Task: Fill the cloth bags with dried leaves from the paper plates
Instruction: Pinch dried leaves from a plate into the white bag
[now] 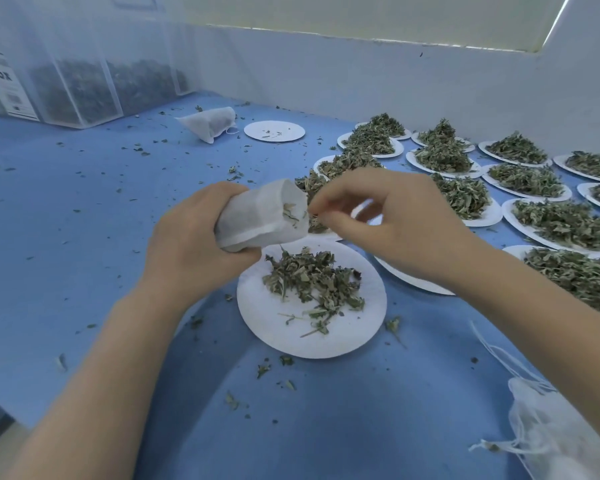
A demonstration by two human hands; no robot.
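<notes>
My left hand (191, 237) grips a white cloth bag (260, 216) tilted on its side, its open mouth facing right, a few leaves showing inside. My right hand (385, 220) hovers at the bag's mouth with fingertips pinched together; whether it holds leaves is too blurred to tell. Directly below sits a white paper plate (357, 327) with a thin scatter of dried green leaves (312, 278).
Several paper plates heaped with leaves (561, 223) fill the right side. An empty plate (274, 130) and a filled cloth bag (208, 123) lie farther back. Clear boxes of leaves (80, 88) stand at the back left. Spare drawstring bags (548, 427) lie at lower right. Crumbs dot the blue table.
</notes>
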